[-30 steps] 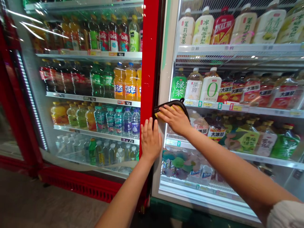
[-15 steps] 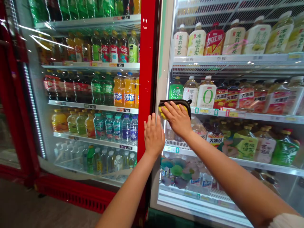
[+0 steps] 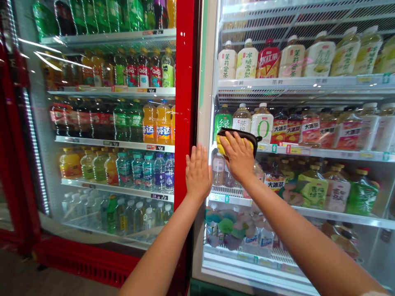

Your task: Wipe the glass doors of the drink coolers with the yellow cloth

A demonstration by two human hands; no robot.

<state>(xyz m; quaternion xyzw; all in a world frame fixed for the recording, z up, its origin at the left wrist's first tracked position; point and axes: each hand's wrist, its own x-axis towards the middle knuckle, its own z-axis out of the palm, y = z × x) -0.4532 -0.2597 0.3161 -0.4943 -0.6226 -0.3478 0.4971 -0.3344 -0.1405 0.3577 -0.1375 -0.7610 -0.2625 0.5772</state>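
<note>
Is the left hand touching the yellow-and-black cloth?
No, the yellow-and-black cloth lies under the right hand, while the left hand shows apart from it, to its left.

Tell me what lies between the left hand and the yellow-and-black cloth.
Between left hand and cloth, the head view shows part of the white frame, then a narrow strip of glass.

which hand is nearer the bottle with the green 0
Right. The right hand, on a cloth, is below and left of the bottle; the left hand is farther left and lower.
</note>
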